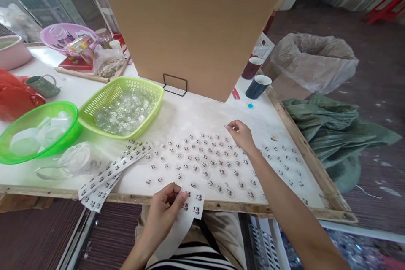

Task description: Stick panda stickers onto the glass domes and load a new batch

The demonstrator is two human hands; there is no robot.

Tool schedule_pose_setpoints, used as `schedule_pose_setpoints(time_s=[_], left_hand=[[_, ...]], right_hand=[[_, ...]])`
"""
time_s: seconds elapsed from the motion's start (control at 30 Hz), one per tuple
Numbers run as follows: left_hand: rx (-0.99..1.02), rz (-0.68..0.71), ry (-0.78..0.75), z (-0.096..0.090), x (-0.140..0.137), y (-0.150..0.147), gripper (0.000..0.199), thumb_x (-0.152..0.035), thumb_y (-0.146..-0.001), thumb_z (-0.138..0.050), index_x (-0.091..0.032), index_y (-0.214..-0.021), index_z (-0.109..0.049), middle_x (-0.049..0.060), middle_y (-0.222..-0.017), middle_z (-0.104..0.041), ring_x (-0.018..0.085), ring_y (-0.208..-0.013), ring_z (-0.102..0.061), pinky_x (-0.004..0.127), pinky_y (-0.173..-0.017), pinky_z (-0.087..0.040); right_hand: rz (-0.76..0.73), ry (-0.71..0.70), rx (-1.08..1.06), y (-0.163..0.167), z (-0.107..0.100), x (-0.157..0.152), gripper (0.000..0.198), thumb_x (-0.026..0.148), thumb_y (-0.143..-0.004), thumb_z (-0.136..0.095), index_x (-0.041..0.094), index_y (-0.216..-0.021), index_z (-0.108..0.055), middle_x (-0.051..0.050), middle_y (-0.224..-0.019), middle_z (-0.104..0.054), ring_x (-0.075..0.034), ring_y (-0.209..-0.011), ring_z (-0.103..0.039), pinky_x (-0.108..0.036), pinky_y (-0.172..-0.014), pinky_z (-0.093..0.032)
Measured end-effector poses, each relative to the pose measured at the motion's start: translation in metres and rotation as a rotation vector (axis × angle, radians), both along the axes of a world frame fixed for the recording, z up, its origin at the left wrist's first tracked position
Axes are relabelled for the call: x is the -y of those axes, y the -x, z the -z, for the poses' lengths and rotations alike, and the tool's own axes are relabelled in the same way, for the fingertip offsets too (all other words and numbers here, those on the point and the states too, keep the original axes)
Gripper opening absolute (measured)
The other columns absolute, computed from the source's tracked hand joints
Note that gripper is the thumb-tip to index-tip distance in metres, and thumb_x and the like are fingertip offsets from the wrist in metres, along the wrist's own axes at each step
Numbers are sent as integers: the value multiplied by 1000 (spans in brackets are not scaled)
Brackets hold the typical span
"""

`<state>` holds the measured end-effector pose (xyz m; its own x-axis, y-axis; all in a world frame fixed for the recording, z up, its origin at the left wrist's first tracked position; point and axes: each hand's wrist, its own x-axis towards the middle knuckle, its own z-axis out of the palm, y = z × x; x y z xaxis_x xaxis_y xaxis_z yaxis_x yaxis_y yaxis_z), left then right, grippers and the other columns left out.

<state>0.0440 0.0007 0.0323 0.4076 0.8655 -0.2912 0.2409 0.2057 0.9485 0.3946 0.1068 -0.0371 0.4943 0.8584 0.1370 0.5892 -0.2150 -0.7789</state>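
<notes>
My left hand (166,206) pinches a white sticker sheet (192,209) printed with small black-and-white panda pictures, at the table's front edge. The sheet's lower part curls down toward my lap. Over the far side of the spread of discs, my right hand (240,134) has thumb and forefinger pinched together. A tiny dark bit shows at its fingertips, too small to make out. Below it, many clear round discs (222,172) lie on the white table, each with a panda sticker. More panda sticker strips (117,168) lie left of the discs, overhanging the front edge.
A yellow-green basket (152,120) holds clear discs in a shiny heap. Left of it stand a green bowl (74,128) and a clear plastic cup (79,158). A tall cardboard sheet (196,29) rises behind a black wire stand (175,84). Mugs (257,87) stand at the right edge.
</notes>
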Motion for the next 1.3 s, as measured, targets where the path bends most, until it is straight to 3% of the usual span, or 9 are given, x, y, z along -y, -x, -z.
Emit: schedule_pose_setpoints(time_s=[0.13,0.27,0.57,0.77,0.9,1.03,1.1,1.2,1.3], left_hand=[[9,7,4,0,0,-2,36,-49,-89,-61,-16,-74,-55,-3,-64,-45,11,-61,-40,21,-55,-30],[3,-18,9,0,0,-2,36,-49,-89,-61,-16,-73,-56,-2,-63,-46,11,-59,-40,21,-54,-29],[17,-17,18,4,-3,-2,32,-44,-89,-62,-16,-74,-57,-2,-64,-49,11,-60,-43,21,-56,-31],[11,-33,3,4,-3,-1,31,-42,-91,-61,-16,-75,-56,-3,-65,-46,11,-61,-40,21,-56,-30],[16,-82,-17,5,-5,-1,34,-45,-91,-60,-16,-73,-54,-4,-63,-44,10,-59,-38,21,-55,-30],[23,-155,-45,6,-7,-3,35,-45,-90,-61,-17,-71,-52,-5,-61,-42,10,-57,-37,22,-54,-29],[14,-179,-64,7,-9,-4,36,-45,-90,-61,-17,-70,-52,-5,-61,-44,10,-57,-38,22,-54,-30],[-5,-186,-95,6,-10,-4,36,-46,-90,-61,-17,-69,-54,-3,-61,-48,11,-58,-41,22,-56,-33],[27,-150,-102,6,-10,-5,29,-44,-90,-62,-16,-84,-62,-1,-70,-56,13,-65,-49,23,-61,-39]], right_hand=[[-56,169,-88,-2,2,-3,10,30,-74,-57,21,-72,-59,-3,-70,-67,-17,-65,-60,-28,-62,-44],[-44,228,-29,0,6,-6,8,25,-74,-56,20,-71,-61,-3,-69,-68,-17,-65,-62,-27,-62,-44],[-69,320,217,13,4,-10,4,18,-79,-56,21,-77,-57,-2,-71,-65,-20,-74,-60,-33,-78,-39],[-53,322,503,26,-8,-5,11,20,-85,-53,17,-94,-58,-13,-98,-65,-26,-89,-60,-40,-86,-34],[-76,112,205,65,-40,27,14,27,-90,-50,19,-87,-61,-10,-94,-65,-24,-86,-59,-41,-85,-38],[-590,168,-282,124,-78,76,18,40,-87,-61,25,-94,-66,-4,-90,-67,-21,-79,-59,-35,-72,-44],[-724,240,-372,143,-87,92,16,36,-81,-69,25,-93,-66,-2,-88,-67,-18,-77,-58,-33,-71,-44],[-713,273,-416,153,-87,100,8,31,-82,-67,23,-81,-64,1,-77,-65,-16,-71,-55,-30,-67,-42],[-708,268,-432,153,-82,99,12,30,-85,-63,22,-76,-63,1,-72,-64,-16,-70,-55,-29,-64,-41]])
